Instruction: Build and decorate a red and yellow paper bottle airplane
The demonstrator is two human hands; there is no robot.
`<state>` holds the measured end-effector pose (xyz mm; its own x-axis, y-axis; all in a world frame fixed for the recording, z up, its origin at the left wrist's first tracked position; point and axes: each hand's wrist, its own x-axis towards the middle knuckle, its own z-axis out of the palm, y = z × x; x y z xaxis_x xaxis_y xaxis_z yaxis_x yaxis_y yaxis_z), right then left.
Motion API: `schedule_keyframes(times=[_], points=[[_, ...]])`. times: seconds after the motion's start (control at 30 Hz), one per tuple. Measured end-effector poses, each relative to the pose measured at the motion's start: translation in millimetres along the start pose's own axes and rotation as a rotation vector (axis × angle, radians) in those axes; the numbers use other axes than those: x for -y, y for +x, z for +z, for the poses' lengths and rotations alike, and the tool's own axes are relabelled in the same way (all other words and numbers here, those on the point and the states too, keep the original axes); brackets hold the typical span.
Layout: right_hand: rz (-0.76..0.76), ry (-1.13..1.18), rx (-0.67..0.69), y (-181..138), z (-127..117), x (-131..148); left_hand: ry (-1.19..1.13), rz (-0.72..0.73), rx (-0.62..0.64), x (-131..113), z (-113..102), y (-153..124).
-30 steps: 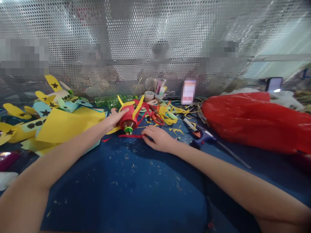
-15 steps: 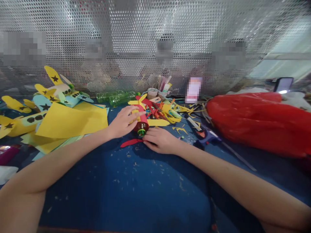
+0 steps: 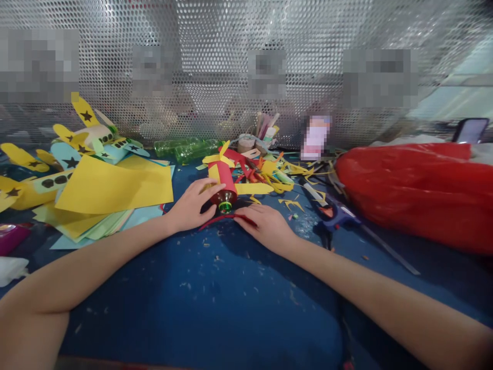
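Note:
A toy plane [image 3: 227,180] made from a plastic bottle lies in the middle of the table, wrapped in red paper. It has yellow paper wings and a yellow tail, and its green-capped neck [image 3: 225,207] points towards me. My left hand [image 3: 192,203] grips the bottle's left side, fingers over the top and thumb beside the neck. Just in front of the cap, my right hand [image 3: 265,226] pinches a narrow red paper propeller [image 3: 217,219] near its middle. The propeller stands on edge, bowed, close to the cap; whether they touch I cannot tell.
Yellow paper sheets [image 3: 111,187] and finished bottle planes [image 3: 50,180] lie at the left. Green bottles [image 3: 188,149] and paper scraps [image 3: 277,174] lie behind the plane. A blue glue gun [image 3: 341,217] and a red plastic bag [image 3: 416,190] are at the right. Perforated metal stands behind.
The red propeller has been lifted from the table and turned on edge before the cap, carried by my right hand. My left hand has slid down the bottle towards its neck.

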<state>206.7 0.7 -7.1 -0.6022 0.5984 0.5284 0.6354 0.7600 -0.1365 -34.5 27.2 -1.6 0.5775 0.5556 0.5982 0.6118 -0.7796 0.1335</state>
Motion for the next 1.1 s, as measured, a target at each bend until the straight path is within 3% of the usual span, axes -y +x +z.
schedule_keyframes(times=[0.17, 0.43, 0.53, 0.7, 0.8, 0.97, 1.1], points=[[0.073, 0.052, -0.017, -0.4, 3.5, -2.9, 0.024, 0.002, 0.007, 1.0, 0.6, 0.0], [-0.196, 0.227, 0.003, 4.3, -2.5, 3.1, 0.044, -0.028, 0.006, 1.8, 1.7, -0.6], [-0.225, 0.262, 0.005, 3.7, -5.4, 5.1, 0.052, -0.014, -0.003, 2.1, 2.4, -0.9], [-0.021, 0.206, -0.115, 9.3, -13.9, 3.1, 0.04, -0.021, -0.017, 1.0, 3.9, 0.2], [0.152, 0.156, -0.185, 30.6, -19.8, -10.2, 0.048, -0.014, -0.009, -0.7, 3.8, 1.8], [0.348, 0.166, -0.101, 93.6, -20.4, -42.4, 0.056, -0.008, -0.009, -2.6, 1.9, 2.7], [0.552, 0.183, -0.005, 133.4, -7.5, -52.5, 0.051, -0.012, 0.001, -2.3, 0.9, 1.8]])
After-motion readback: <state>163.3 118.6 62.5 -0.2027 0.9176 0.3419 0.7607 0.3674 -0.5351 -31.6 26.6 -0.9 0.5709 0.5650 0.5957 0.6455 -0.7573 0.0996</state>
